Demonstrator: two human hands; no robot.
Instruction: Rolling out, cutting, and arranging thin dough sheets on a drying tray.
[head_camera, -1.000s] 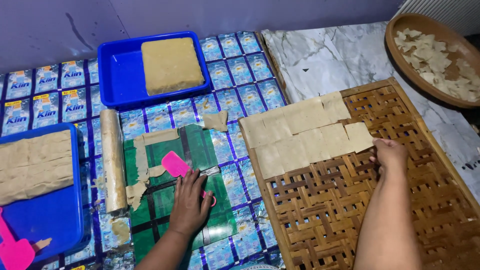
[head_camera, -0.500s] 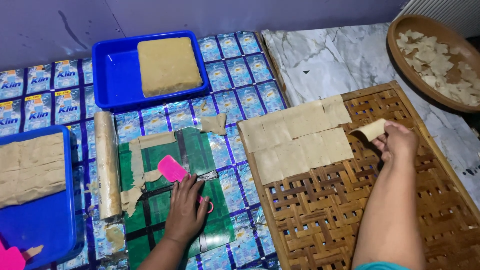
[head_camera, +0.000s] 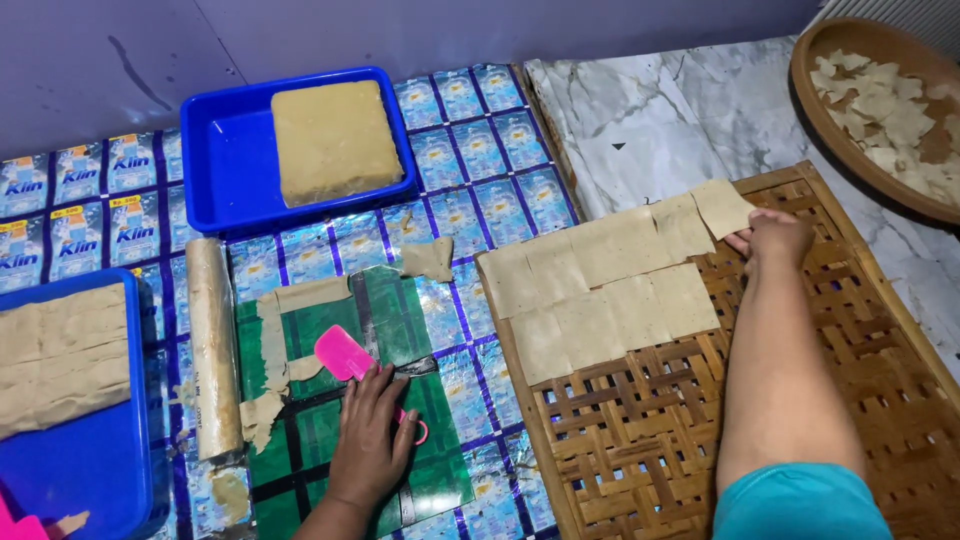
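The right hand (head_camera: 775, 238) is pinching a thin dough square (head_camera: 722, 206) at two o'clock on the woven tray (head_camera: 640, 430). The left hand (head_camera: 372, 440) is lying flat, released, on the pink scraper (head_camera: 343, 353). Tugging the square could be tearing it.

Not much to see of the person, just two bare forearms and hands, no rings, watch or bracelets that I can spot. The left hand (head_camera: 368, 440) and right hand (head_camera: 778, 236) are uncovered. A teal short sleeve (head_camera: 800, 503) shows on the right arm.
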